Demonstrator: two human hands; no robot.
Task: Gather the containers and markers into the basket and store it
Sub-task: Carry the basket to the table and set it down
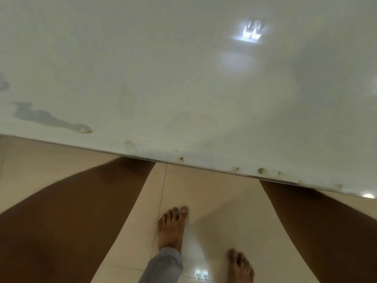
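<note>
1. looking straight down, the view is filled mostly by the white worktop [183,88], and no basket, container or marker shows anywhere on it.
2. two broad brown shapes, which i take to be the left sleeve [67,211] and the right sleeve [326,221], run from the lower corners up to the near edge of the worktop and pass beneath it.
3. each hand is hidden under that edge, so i cannot tell whether either is open, closed or gripping something.
4. the tiled floor [214,190] shows between the sleeves, with no task item on it.
5. the left foot [172,229] is set forward, bare, with a grey trouser leg [163,266] above it; the right foot [241,266] stands further back.
6. a grey smear [47,117] marks the worktop at the left, and a bright light reflection [252,31] sits at its upper right.
7. small rust spots [181,159] dot the near edge.
8. my judgement: the gathering looks finished and the storing step is in hand, with the basket probably out of sight below the worktop, though the picture does not confirm it.
9. the next move likely calls for setting the basket level and fully in its place by feel, then letting go and drawing both arms clear of the edge.
</note>
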